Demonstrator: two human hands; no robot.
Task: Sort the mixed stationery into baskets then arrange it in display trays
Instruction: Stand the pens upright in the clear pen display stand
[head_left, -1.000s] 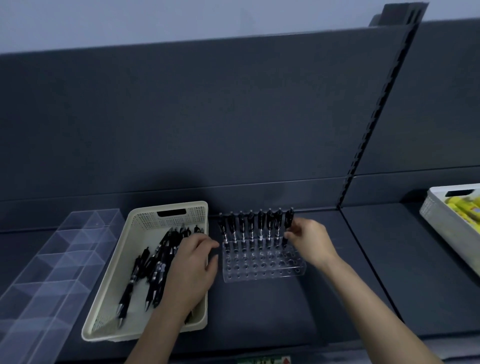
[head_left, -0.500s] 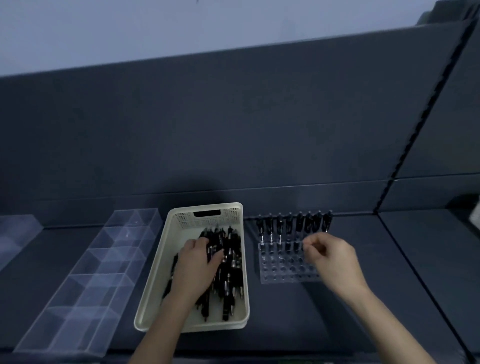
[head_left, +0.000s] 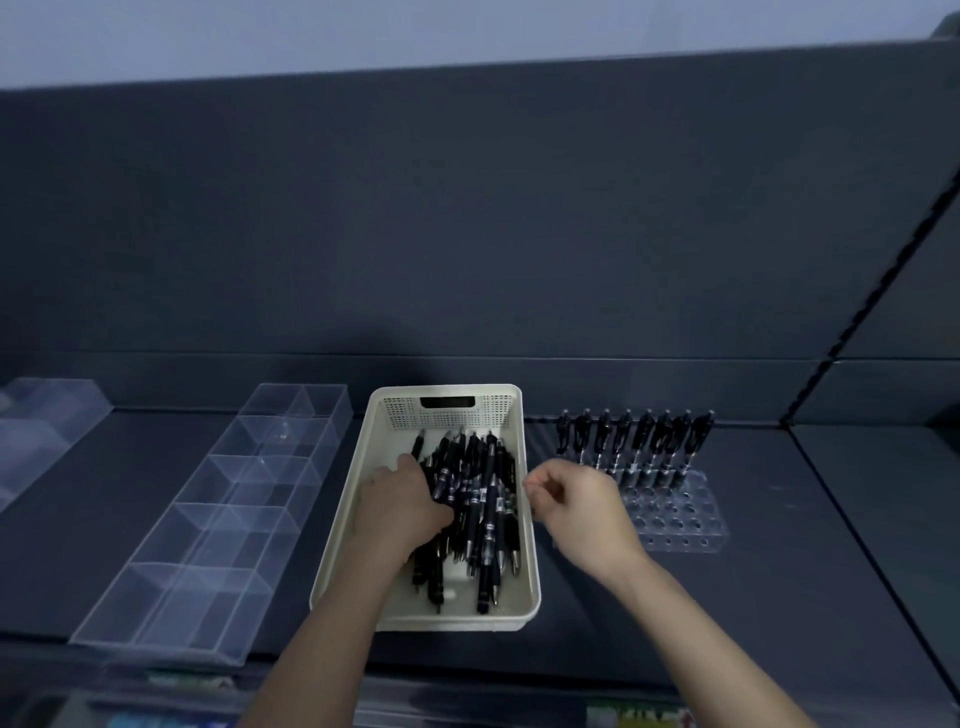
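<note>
A cream plastic basket (head_left: 511, 582) stands in the middle of the dark shelf with several black pens (head_left: 480, 499) lying in it. My left hand (head_left: 400, 512) is inside the basket, fingers curled into the pile around some of the pens. My right hand (head_left: 579, 506) hovers over the basket's right rim, fingers loosely curled and holding nothing. To its right sits a clear pen holder (head_left: 685, 525) full of holes. Several black pens (head_left: 636, 441) stand upright in its back row; the front rows hold none.
A long clear tray with several compartments (head_left: 223, 525) lies left of the basket, and another clear tray (head_left: 44, 426) sits at the far left. The dark back panel (head_left: 467, 234) rises behind. A shelf divider (head_left: 831, 358) runs down the right.
My right hand has left the holder's back row and moved left to the basket's rim. My left hand has stayed in the basket and dug deeper into the pens.
</note>
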